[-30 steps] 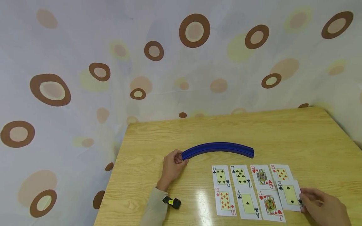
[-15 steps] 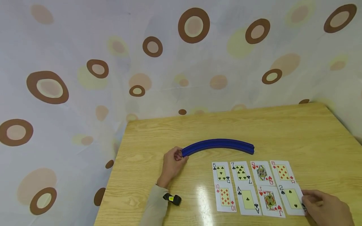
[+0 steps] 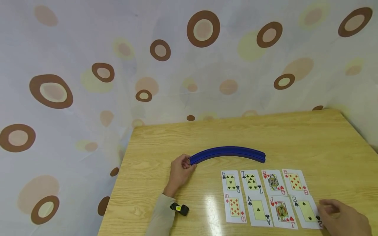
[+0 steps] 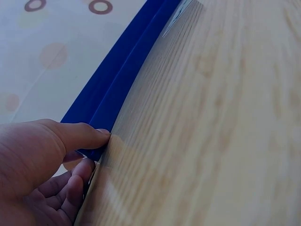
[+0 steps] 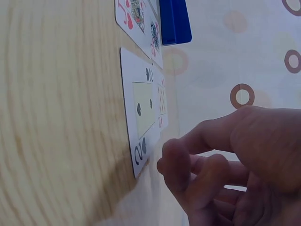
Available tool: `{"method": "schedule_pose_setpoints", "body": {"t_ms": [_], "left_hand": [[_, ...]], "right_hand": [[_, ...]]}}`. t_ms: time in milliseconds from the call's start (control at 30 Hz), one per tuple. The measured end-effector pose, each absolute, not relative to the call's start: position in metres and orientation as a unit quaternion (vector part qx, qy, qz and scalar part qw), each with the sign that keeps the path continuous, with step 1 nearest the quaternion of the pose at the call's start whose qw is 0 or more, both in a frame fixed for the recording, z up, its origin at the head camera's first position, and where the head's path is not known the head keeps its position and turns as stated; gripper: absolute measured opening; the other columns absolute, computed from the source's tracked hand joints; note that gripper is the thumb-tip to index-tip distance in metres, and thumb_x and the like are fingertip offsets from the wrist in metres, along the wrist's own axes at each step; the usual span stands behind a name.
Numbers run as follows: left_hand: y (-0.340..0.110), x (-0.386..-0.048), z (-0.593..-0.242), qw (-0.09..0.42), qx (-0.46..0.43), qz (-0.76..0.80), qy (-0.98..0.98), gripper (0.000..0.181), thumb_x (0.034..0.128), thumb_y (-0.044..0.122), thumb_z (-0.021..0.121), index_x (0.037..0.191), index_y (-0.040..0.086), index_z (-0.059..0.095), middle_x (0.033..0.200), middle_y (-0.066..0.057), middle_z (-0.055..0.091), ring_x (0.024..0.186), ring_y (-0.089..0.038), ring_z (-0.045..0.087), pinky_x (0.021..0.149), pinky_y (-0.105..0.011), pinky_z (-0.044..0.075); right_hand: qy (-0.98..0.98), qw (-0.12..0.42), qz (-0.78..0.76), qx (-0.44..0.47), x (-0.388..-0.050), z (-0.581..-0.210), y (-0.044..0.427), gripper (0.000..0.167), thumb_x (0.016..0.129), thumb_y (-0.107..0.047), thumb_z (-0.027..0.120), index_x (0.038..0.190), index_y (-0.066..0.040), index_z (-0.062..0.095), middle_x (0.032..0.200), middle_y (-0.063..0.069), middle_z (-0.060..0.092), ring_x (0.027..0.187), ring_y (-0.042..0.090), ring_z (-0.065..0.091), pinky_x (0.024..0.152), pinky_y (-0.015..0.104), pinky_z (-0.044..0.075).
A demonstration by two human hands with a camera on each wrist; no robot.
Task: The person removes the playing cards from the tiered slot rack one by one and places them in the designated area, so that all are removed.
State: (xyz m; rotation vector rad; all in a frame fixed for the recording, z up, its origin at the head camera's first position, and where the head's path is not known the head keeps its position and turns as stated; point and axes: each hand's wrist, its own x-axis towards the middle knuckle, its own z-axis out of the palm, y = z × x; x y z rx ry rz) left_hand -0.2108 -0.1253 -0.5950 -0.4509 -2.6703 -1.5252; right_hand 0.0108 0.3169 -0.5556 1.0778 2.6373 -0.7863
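Observation:
My left hand pinches the left end of a blue curved playing-card holder on the table. In the left wrist view, the thumb of that hand lies on top of the holder's end. Eight of diamonds and two of spades are the rightmost playing cards, face up. Right beside the two, my right hand has loosely bent fingers. The right wrist view shows nothing between its thumb and fingers, which are apart from the two of spades.
Other face-up cards fill two rows: five of clubs, seven of clubs, queen of hearts, ten of diamonds, ace of clubs and jack of hearts. A spotted cloth stands behind the wooden table.
The two of spades has moved down, off the eight of diamonds, and lies below it. My right hand has let go of it and shifted slightly right. The left hand keeps its place.

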Motion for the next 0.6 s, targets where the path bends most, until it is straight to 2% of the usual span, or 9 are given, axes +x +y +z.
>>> {"method": "schedule_pose_setpoints", "body": {"t_ms": [200,367,500,600], "left_hand": [[-0.125,-0.211,-0.595,0.011,-0.142,-0.487,-0.862,0.025,0.0905,0.003,0.087,0.112,-0.001,0.074,0.092,-0.013,0.070,0.076,-0.008,0.058,0.071,-0.017,0.050],[-0.124,-0.209,-0.594,-0.008,-0.143,-0.492,-0.859,0.029,0.0903,0.005,0.087,0.115,0.000,0.073,0.093,-0.013,0.071,0.077,-0.005,0.059,0.072,-0.017,0.052],[-0.126,-0.208,-0.591,-0.018,-0.155,-0.476,-0.865,0.035,0.0916,0.010,0.088,0.121,0.002,0.071,0.094,-0.011,0.072,0.078,-0.005,0.062,0.073,-0.020,0.054],[-0.127,-0.208,-0.586,-0.005,-0.160,-0.458,-0.875,0.037,0.0952,0.015,0.086,0.125,0.002,0.069,0.095,-0.011,0.074,0.079,-0.009,0.066,0.074,-0.022,0.057]], "right_hand": [[0.880,0.063,-0.296,0.365,0.002,-0.554,0.307,0.044,0.106,-0.025,0.064,0.134,0.009,0.065,0.102,0.026,0.073,0.066,0.020,0.066,0.057,0.030,0.046],[0.921,0.008,-0.294,0.257,-0.013,-0.549,0.295,0.038,0.107,-0.027,0.066,0.127,0.005,0.072,0.094,0.015,0.078,0.063,0.010,0.064,0.056,0.027,0.044],[0.940,-0.080,-0.293,0.153,-0.027,-0.543,0.283,0.026,0.102,-0.021,0.075,0.120,-0.002,0.079,0.099,0.013,0.080,0.070,-0.004,0.059,0.056,0.023,0.045],[0.935,-0.155,-0.305,0.090,-0.042,-0.539,0.273,0.026,0.097,-0.014,0.081,0.122,-0.007,0.079,0.111,0.016,0.079,0.080,-0.013,0.057,0.060,0.017,0.048]]}}
